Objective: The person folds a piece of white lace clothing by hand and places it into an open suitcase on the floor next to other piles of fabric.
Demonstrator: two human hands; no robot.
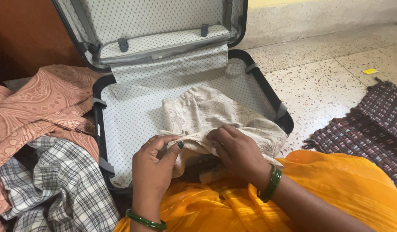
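An open black suitcase (99, 129) with white dotted lining lies on the floor in front of me. A cream patterned cloth (215, 114) lies partly inside it, its near edge over my lap. My left hand (153, 165) pinches that near edge between thumb and fingers. My right hand (239, 152) presses down on the same cloth edge, fingers curled into the fabric. Both wrists wear green bangles.
A pile of peach patterned cloth (44, 107) and a grey checked cloth (56, 184) lies left of the suitcase. A dark woven mat (366, 124) lies on the speckled floor (318, 77) at right. Orange fabric (327, 189) covers my lap.
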